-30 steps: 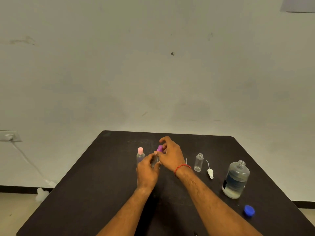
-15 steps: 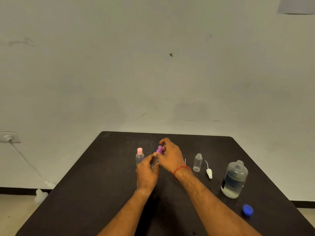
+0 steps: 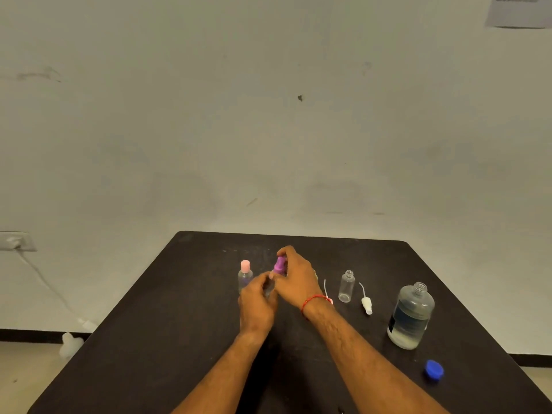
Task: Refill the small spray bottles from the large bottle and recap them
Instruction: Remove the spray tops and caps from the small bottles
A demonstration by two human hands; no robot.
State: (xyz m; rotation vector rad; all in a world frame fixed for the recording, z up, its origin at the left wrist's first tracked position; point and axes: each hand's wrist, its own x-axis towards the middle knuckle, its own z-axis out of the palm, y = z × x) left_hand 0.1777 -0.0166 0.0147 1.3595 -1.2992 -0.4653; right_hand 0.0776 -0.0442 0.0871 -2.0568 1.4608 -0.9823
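Note:
At the middle of the dark table (image 3: 167,339), my left hand (image 3: 257,306) grips the body of a small clear bottle, mostly hidden by the fingers. My right hand (image 3: 295,279) holds its purple spray cap (image 3: 280,264) from above. A small bottle with a pink cap (image 3: 245,274) stands just left of them. To the right stands an uncapped small bottle (image 3: 346,286), with a white spray head (image 3: 366,303) lying beside it. The large open bottle (image 3: 410,316), partly filled with clear liquid, stands further right.
The large bottle's blue cap (image 3: 434,371) lies near the table's right front edge. Another thin white tube (image 3: 325,286) pokes out behind my right wrist. A wall socket with a white cable (image 3: 15,242) is at left, beyond the table.
Both hands stay on the purple-capped bottle; the right fingers shift slightly around the cap. Everything else on the table is where it was.

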